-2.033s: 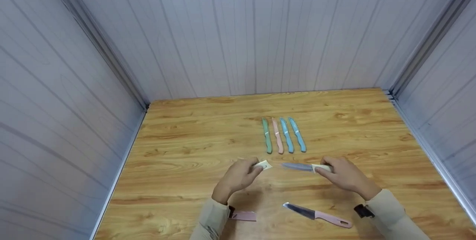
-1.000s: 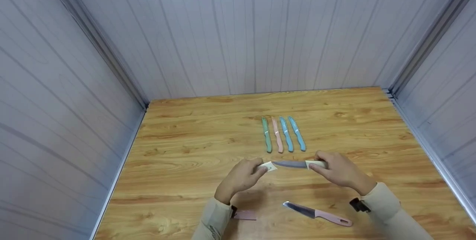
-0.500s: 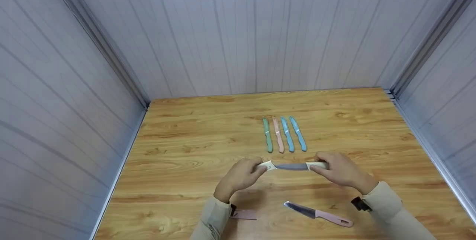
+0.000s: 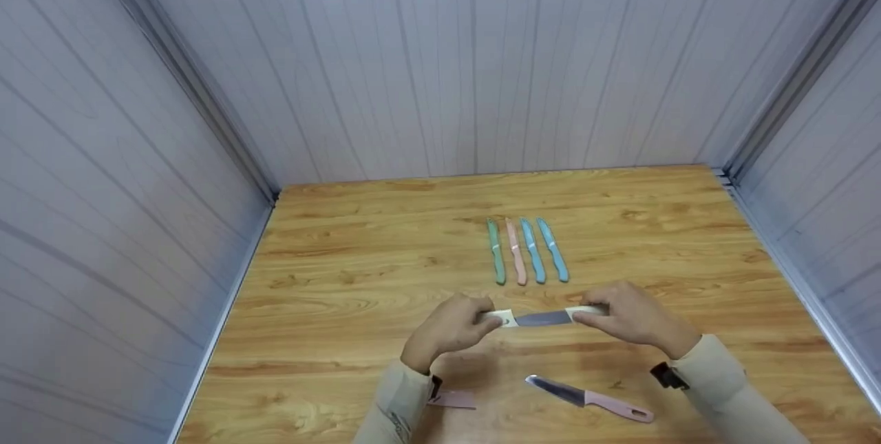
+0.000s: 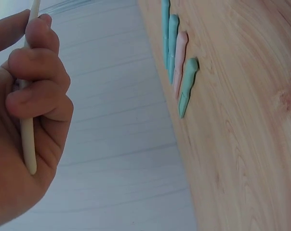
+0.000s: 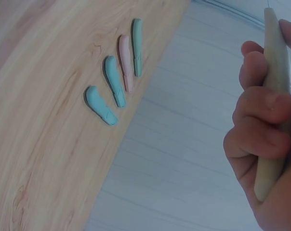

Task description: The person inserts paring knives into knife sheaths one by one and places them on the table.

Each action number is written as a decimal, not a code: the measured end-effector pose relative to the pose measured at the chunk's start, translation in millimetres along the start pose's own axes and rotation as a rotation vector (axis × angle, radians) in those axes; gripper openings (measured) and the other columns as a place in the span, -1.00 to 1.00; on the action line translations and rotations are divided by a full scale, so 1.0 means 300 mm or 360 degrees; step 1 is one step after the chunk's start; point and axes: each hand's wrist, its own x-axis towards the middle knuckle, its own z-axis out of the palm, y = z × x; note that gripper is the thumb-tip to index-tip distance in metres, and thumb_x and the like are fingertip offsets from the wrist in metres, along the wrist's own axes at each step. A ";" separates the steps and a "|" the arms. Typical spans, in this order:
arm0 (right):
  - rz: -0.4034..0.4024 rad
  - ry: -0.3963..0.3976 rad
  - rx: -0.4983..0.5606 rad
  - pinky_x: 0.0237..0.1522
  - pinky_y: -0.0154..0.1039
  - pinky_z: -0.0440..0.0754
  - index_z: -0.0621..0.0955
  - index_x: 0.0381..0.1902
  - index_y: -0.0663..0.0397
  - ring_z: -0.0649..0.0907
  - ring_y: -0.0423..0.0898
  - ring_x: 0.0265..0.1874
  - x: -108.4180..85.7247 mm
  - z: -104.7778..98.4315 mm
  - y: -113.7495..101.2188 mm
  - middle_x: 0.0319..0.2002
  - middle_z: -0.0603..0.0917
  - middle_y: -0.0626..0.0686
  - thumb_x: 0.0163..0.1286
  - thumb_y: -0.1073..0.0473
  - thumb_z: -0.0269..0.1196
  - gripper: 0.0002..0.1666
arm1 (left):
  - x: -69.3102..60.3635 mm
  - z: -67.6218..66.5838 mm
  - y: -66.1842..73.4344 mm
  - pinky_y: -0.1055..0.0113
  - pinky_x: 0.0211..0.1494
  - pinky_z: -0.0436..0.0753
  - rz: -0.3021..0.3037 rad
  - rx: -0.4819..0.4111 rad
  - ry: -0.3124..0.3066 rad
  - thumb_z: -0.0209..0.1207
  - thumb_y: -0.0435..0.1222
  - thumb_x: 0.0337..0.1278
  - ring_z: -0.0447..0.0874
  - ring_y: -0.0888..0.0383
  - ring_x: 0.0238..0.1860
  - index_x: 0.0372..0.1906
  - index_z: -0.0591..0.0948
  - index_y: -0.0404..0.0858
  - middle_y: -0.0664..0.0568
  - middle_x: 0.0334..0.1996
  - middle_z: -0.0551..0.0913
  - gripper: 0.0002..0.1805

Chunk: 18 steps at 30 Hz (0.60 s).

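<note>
So, taking the white cover's mouth as the clock's centre and the far edge as twelve, start nearest you. On the table (image 4: 310, 337), a pink knife (image 4: 590, 398) lies bare between four and five o'clock. A flat pink piece (image 4: 458, 399), probably its cover, lies at seven, partly hidden by your left sleeve (image 4: 399, 396). That pair is apart, so it looks not yet dealt with.

Farther out, at nine o'clock, your left hand (image 4: 451, 323) has its fingers curled round the white cover (image 4: 506, 318). At three, your right hand (image 4: 633, 313) clasps the handle of the white knife (image 4: 544, 319), held above the table. The blade's tip seems just inside the cover; most of the steel shows, so I judge these two only partly joined.

Beyond, at twelve, four slim knives lie side by side: green (image 4: 496, 251), pink (image 4: 515, 251), then two blue (image 4: 533, 251). No bare steel shows on them, so they look finished, though I cannot tell covers from coloured blades.
</note>
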 end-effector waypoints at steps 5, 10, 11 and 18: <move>0.0015 -0.0047 0.0037 -0.63 -0.35 0.45 0.68 -0.35 -0.19 0.45 -0.34 -0.71 -0.002 -0.003 -0.003 -0.50 0.62 -0.24 0.35 -0.17 0.16 -0.72 | 0.006 0.005 0.010 0.46 -0.58 0.20 0.0019 -0.0003 -0.0019 0.08 -0.09 0.33 0.12 0.34 -0.70 -0.53 0.44 -0.10 0.22 -0.71 0.21 -0.69; 0.0030 -0.0075 0.0065 -0.65 -0.36 0.42 0.69 -0.32 -0.13 0.41 -0.35 -0.74 0.001 0.002 -0.005 -0.51 0.64 -0.17 0.37 -0.16 0.15 -0.68 | 0.008 0.008 0.020 0.46 -0.57 0.19 0.0007 0.0012 -0.0033 0.08 -0.09 0.33 0.11 0.33 -0.70 -0.53 0.43 -0.09 0.22 -0.70 0.20 -0.69; 0.0034 -0.0078 0.0062 -0.67 -0.36 0.40 0.69 -0.32 -0.13 0.39 -0.35 -0.75 0.002 0.004 -0.005 -0.52 0.63 -0.19 0.37 -0.17 0.14 -0.67 | 0.009 0.009 0.021 0.46 -0.57 0.19 0.0007 0.0015 -0.0037 0.07 -0.08 0.33 0.10 0.33 -0.70 -0.54 0.41 -0.09 0.22 -0.70 0.19 -0.68; 0.0037 -0.0086 0.0056 -0.67 -0.37 0.37 0.68 -0.34 -0.15 0.35 -0.36 -0.77 0.004 0.014 -0.006 -0.55 0.58 -0.27 0.38 -0.16 0.13 -0.69 | 0.012 0.013 0.030 0.45 -0.54 0.19 0.0010 0.0045 -0.0040 0.07 -0.08 0.33 0.12 0.33 -0.68 -0.57 0.36 -0.09 0.22 -0.70 0.18 -0.65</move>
